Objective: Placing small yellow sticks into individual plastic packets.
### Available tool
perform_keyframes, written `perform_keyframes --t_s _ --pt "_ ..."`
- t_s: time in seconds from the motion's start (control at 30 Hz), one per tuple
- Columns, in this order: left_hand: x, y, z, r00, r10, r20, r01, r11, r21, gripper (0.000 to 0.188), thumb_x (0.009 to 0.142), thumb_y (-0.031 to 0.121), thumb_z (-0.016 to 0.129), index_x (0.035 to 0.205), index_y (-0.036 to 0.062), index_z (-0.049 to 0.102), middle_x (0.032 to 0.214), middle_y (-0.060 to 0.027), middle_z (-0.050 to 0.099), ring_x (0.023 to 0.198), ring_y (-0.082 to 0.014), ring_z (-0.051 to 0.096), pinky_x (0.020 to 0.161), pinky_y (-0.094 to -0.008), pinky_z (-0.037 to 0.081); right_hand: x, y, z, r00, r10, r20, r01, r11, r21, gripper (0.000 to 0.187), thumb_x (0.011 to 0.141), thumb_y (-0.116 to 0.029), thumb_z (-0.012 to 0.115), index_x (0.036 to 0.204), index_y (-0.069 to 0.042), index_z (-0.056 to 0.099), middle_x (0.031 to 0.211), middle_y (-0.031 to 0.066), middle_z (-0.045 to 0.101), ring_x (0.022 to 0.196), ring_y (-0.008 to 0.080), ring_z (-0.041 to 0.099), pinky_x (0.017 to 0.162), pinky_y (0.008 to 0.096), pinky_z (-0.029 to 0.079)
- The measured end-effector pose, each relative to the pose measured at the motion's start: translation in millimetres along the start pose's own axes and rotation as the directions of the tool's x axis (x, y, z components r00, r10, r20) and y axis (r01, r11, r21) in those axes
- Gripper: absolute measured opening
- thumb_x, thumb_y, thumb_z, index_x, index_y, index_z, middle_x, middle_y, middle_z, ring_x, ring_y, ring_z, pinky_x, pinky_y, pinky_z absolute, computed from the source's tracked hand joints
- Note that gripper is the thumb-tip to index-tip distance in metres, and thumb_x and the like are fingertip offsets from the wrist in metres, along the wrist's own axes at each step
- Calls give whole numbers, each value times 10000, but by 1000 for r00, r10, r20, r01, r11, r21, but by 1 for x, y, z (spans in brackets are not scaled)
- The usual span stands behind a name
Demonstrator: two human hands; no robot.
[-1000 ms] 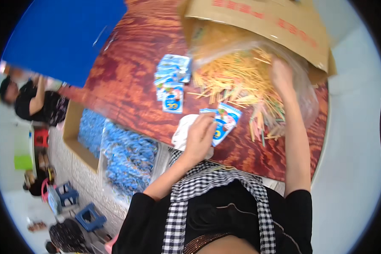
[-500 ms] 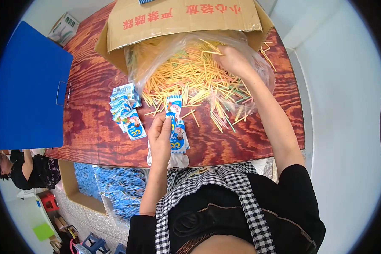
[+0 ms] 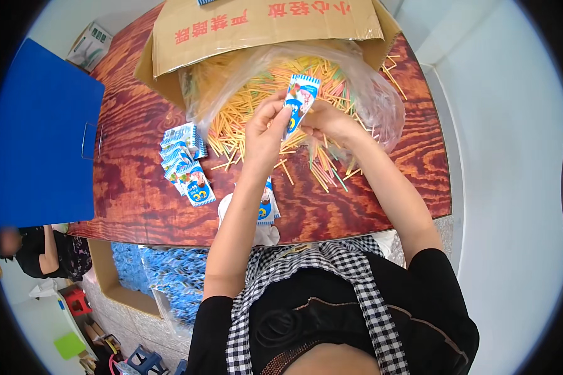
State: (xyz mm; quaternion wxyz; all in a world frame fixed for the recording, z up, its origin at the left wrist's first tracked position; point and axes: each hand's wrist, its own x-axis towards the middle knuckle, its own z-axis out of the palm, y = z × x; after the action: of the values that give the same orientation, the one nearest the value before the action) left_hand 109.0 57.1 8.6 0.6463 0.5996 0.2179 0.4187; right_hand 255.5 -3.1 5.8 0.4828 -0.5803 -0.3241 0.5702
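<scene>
Pinched in my left hand (image 3: 264,131) is a small blue-and-white printed packet (image 3: 301,100), raised over a heap of straws. My right hand (image 3: 333,122) is against the packet's right side with fingers curled in. Whatever those fingers hold is hidden. Thin yellow, pink and green straws (image 3: 234,115) spill from a clear plastic bag (image 3: 391,119) beneath both hands. To the left, a fanned stack of like packets (image 3: 197,184) lies on the table. More packets (image 3: 266,203) rest by the near edge, partly behind my left forearm, beside a white cloth (image 3: 268,235).
A cardboard box (image 3: 263,34) lies open toward me on the reddish wood-grain table (image 3: 131,181). At the left stands a blue panel (image 3: 44,137). Below the table edge, a carton (image 3: 122,290) holds many blue packets. Another person (image 3: 40,253) is at far left.
My left hand has lifted the packet forward and right, from the near edge to over the straws. My right hand, which held straws at the heap, has come back to meet it.
</scene>
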Motion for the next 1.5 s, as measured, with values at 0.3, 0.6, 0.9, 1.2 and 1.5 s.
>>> perform_keyframes --t_s 0.3,0.6,0.9,1.2,1.5 --pt "22 12 -26 972 -158 -174 141 984 -111 115 895 105 610 909 -1 654 791 3 633 698 -46 539 604 -202 424 -2 11 -17 996 -21 87 22 1000 -11 148 862 -163 632 783 -68 551 577 -27 493 454 43 417 405 199 291" --pt "17 -8 -23 864 -493 -106 248 599 -761 205 925 29 478 1108 -43 536 1027 -134 625 898 -213 628 783 -324 565 -3 13 25 949 -312 -47 303 862 407 219 884 -108 630 1086 -39 579 652 -41 526 481 8 405 407 150 285" --pt "8 -10 -15 720 -677 -156 191 409 -892 221 946 -16 410 1153 -27 487 1060 -139 583 936 -252 601 830 -362 560 27 13 -3 940 -221 -259 272 945 180 194 914 -189 589 990 -12 612 791 68 679 782 109 603 745 240 480" --pt "27 -13 -5 708 -706 21 176 147 -973 193 964 40 418 1129 -28 493 1028 -134 568 896 -244 598 812 -352 562 21 13 12 785 -507 -356 566 820 80 148 936 -158 539 966 -20 584 857 93 661 813 143 598 806 295 454" --pt "30 -20 6 694 -703 -155 224 415 -882 241 962 42 420 1188 -32 462 1065 -128 558 954 -232 581 830 -326 529 13 7 34 800 -525 -291 571 815 97 212 888 -48 585 1097 -15 579 801 -2 593 673 49 531 612 194 440"
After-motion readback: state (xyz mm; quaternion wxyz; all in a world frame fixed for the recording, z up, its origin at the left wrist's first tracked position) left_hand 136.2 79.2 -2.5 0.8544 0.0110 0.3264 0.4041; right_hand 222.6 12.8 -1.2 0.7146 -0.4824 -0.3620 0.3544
